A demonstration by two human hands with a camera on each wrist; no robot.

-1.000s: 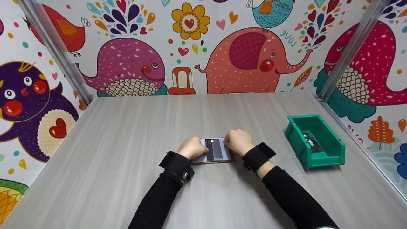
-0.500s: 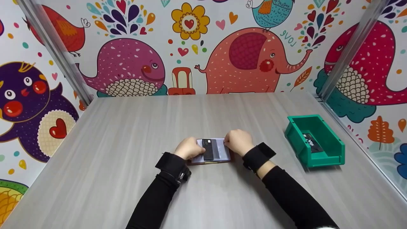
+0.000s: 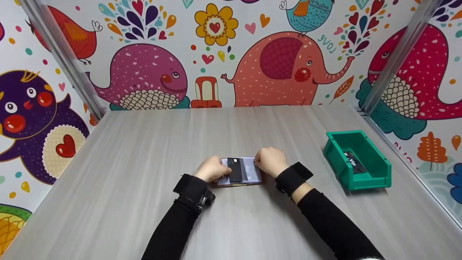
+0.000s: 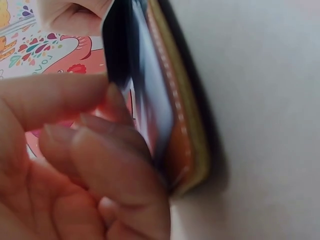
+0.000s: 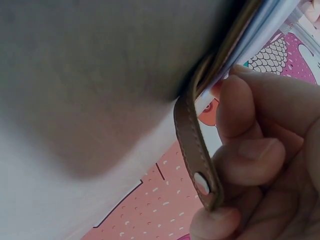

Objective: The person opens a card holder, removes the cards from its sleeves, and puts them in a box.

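A brown leather card holder (image 4: 179, 155) with clear plastic sleeves (image 3: 255, 174) lies spread on the table between the hands. A black card (image 3: 236, 171) with a chip sits partly in a sleeve, its left part sticking out. My left hand (image 3: 211, 168) pinches the card's left edge with thumb and fingers. At the opposite side, my right hand (image 3: 272, 161) pinches the right edge of the sleeves. The right wrist view shows the holder's strap (image 5: 191, 142), with a metal snap, hanging beside the curled right fingers.
A green plastic bin (image 3: 377, 159) stands on the table at the right, with a black card marked VIP (image 3: 354, 162) inside. Walls printed with cartoon animals (image 3: 278, 72) border the table (image 3: 151, 144) at the back and sides.
My left hand has moved slightly left, drawing the black card further out of the sleeve. My right hand has stayed at the holder's right edge.
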